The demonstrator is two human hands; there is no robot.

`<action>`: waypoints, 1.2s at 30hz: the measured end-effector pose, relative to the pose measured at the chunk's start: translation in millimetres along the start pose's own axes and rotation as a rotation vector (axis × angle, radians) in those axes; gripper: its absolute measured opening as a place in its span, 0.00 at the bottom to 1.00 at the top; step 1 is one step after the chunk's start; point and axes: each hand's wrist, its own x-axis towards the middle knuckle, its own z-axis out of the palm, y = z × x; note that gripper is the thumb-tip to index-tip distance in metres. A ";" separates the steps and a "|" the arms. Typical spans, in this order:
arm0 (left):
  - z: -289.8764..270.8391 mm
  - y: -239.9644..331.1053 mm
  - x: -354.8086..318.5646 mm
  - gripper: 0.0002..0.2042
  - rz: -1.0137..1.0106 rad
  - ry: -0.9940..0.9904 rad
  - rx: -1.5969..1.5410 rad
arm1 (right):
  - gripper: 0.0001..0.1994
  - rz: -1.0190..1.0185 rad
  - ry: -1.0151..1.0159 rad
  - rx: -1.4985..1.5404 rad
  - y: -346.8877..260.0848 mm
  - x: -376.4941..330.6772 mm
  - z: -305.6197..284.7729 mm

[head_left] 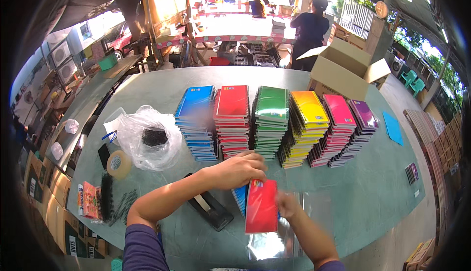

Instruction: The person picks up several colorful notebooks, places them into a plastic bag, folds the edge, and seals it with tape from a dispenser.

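Observation:
A red spiral notebook [261,207] lies over a blue spiral notebook [239,198], whose left edge shows from beneath. At their top end my left hand [241,169] has its fingers closed over the red notebook's upper edge. My right hand [288,206], slightly blurred, is closed at the red notebook's right edge. Under and beside them, clear plastic sleeves [314,222] lie on the table. Just beyond my left hand stand tall notebook stacks: blue [195,103], red [232,102], green [272,105], yellow [311,108], pink [338,110] and purple [363,115].
Left of my hands lie a black stapler [211,209], a tape roll [118,165], a plastic bag [142,146] and black spiral coils [107,197]. An opened cardboard box [338,75] sits at the far right of the green table [373,192]. A person [314,28] stands beyond.

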 end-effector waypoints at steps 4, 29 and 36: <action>-30.1 -41.7 0.4 0.13 -0.463 0.557 0.610 | 0.30 0.103 0.180 -0.264 6.3 -0.5 58.1; -55.7 -15.3 72.9 0.12 -0.610 0.700 -0.468 | 0.25 -0.121 0.284 0.026 -23.9 -18.5 12.5; 11.9 -25.7 80.0 0.14 0.129 0.046 -0.178 | 0.24 -0.235 0.165 0.014 -11.8 -36.9 -14.0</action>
